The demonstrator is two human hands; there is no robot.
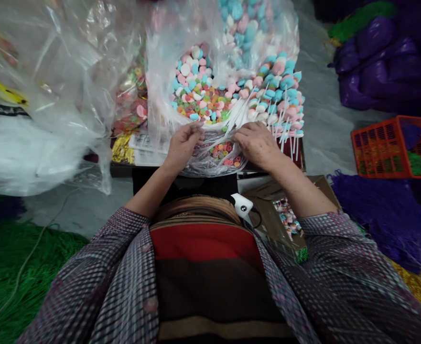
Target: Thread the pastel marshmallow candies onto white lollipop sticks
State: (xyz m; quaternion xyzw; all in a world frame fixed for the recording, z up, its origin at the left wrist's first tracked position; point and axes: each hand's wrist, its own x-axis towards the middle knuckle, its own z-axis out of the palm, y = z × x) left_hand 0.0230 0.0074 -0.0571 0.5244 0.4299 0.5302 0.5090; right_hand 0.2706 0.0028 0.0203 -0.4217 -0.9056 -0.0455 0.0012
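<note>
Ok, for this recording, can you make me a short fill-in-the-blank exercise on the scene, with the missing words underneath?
1. Between the left hand and the right hand, ring-shaped sweets show through thin, see-through ____.
2. The sweets on sticks lie nearer the person's ____ hand.
3. The stringy heap at the picture's lower left is ____ in colour.

Missing words: plastic; right; green.
</note>
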